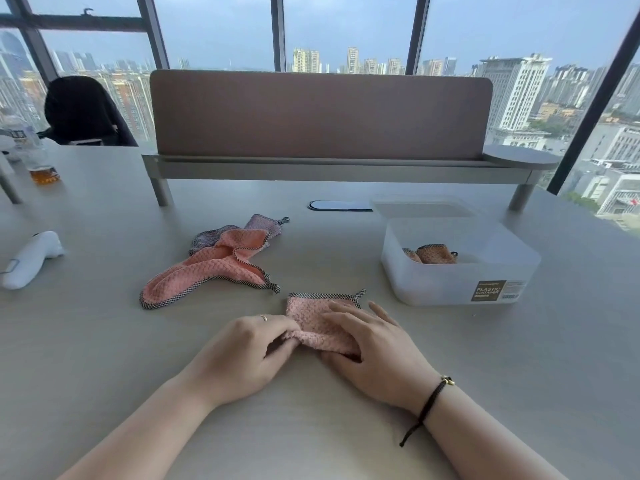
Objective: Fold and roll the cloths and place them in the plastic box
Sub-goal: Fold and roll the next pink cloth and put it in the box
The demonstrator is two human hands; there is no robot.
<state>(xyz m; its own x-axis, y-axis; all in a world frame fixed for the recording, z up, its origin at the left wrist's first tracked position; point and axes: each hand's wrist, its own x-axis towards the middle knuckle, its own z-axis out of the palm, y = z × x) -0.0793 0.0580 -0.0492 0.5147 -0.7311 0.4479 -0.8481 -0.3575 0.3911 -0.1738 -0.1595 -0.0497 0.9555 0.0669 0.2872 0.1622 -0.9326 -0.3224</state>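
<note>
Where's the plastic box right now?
In the head view, the plastic box sits open on the table's right side, beyond the right hand, with one rolled cloth inside.

Dark label (488,291) on the near wall of the translucent plastic box (460,271), right side of the worktop (104,341): white capitals read "PLASTIC CONTAINER". Smaller print above and below these words, and the white barcode sticker (514,291) just right of the label, are too small to read.

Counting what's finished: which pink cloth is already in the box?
The rolled pink cloth inside the plastic box; the others lie on the table.
</note>
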